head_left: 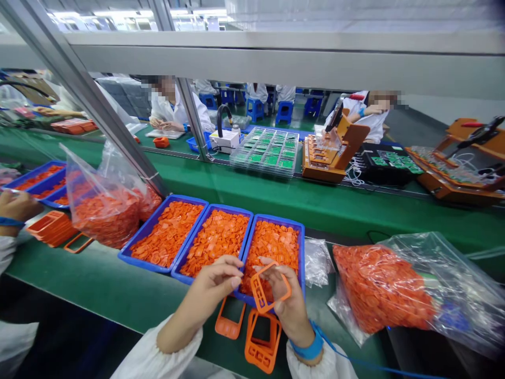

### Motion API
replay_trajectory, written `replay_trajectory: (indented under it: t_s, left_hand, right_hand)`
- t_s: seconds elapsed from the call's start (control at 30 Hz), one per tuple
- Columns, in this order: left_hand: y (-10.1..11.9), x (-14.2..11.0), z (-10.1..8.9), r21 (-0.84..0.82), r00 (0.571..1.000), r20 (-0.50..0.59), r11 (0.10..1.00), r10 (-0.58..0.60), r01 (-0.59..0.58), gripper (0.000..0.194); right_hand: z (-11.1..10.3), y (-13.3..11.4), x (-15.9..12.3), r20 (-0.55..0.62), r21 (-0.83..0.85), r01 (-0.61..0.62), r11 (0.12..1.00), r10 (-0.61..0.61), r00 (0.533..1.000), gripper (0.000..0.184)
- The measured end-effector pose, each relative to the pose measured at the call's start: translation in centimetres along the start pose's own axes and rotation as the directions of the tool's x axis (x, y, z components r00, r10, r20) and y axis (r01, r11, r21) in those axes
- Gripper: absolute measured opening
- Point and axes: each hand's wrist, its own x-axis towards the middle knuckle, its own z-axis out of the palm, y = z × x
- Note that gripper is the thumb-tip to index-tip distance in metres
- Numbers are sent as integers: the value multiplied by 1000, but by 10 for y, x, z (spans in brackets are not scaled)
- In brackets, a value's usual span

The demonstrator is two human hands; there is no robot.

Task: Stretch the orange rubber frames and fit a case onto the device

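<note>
My right hand (290, 300) grips an orange plastic frame (258, 295) with a large window and small cut-outs at one end, tilted up above the front of the right-hand bin. To its left, my left hand (216, 287) has thumb and fingertips pinched together; whatever they hold, if anything, is too small to make out. A blue bin (302, 252) of small orange pieces lies behind the hands, beside two more such bins. Below the hands, a few similar orange frames are stacked (260, 360) on the green bench, and another frame (229, 329) lies beside them.
A clear bag of orange pieces (382, 289) sits at right, another bag (106, 216) at left. A co-worker's hand (18, 205) is at the far left near stacked orange frames (51, 229). Across the line stand a tray of green circuit boards (268, 150) and orange fixtures (327, 163).
</note>
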Motion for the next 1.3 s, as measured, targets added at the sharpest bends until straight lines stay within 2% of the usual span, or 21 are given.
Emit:
replay_trajectory:
  t_s: [0.17,0.3,0.43,0.53,0.63,0.73,0.9,1.07,1.3]
  left_hand:
    - [-13,-3,27,-106,998,52,994,36,-30,27]
    - [-18,-4,33,-219,998,30,974,-49,54,30]
    - [-17,-6,34,-285,962,185,926,-202,249,48]
    - [-20,-6,34,-329,935,266,889,-236,318,53]
    - [-25,-5,31,-364,932,279,873,-229,324,50]
    - [-27,-5,29,-345,924,316,882,-212,321,52]
    - [-27,-6,28,-389,899,381,845,-217,368,52]
    - [-32,-6,28,-422,897,368,816,-245,396,56]
    - [-34,-4,24,-359,893,399,861,-209,361,57]
  right_hand:
    - [1,1,-2,27,26,18,999,-19,999,51]
    - [1,2,-2,43,39,41,998,-42,998,48]
    - [2,2,-3,56,10,35,999,-36,998,43]
    - [2,2,-3,74,-142,73,987,-63,995,41]
    - [2,1,-2,81,-279,105,955,-86,993,43]
    - [2,1,-2,110,-339,133,931,-101,989,45]
    - [3,2,-2,125,-336,143,931,-106,987,47]
    - [1,7,1,149,-312,193,930,-153,977,53]
    - [0,8,0,154,-315,193,929,-151,977,55]
